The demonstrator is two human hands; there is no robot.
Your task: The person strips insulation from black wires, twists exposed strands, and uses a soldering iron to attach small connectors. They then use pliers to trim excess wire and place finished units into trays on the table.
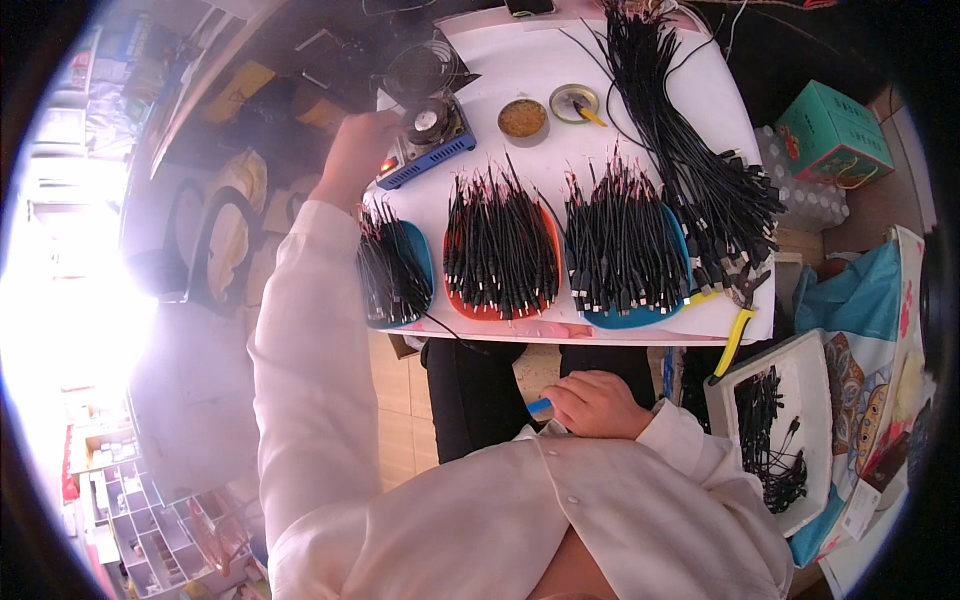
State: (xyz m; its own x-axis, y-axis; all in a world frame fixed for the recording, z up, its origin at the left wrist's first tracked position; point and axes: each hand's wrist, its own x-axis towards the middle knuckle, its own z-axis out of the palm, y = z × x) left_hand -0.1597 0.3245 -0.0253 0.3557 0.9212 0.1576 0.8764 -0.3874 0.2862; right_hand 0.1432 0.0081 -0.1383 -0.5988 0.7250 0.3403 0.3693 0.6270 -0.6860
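My left hand (358, 145) reaches to the left end of a small blue solder pot (432, 150), beside its glowing red switch; the fingers are too blurred to read. Low in front of my lap, my right hand (598, 405) is closed around a blue stick-like handle (540, 406), with only its end showing. Along the table's near edge lie bundles of short black cables with bare reddish wire ends: one bundle (395, 265) in a blue tray at left, another (500, 250) in an orange tray (555, 235), and a third (622, 240) in a blue tray (672, 318).
A tin of amber paste (523, 122) and its lid (574, 103) stand behind the trays. Long black cables (665, 120) sprawl down the table's right side. Yellow-handled pliers (735, 335) overhang the right edge. A white foam box (815, 430) holds more cables; a green carton (838, 135) stands beyond.
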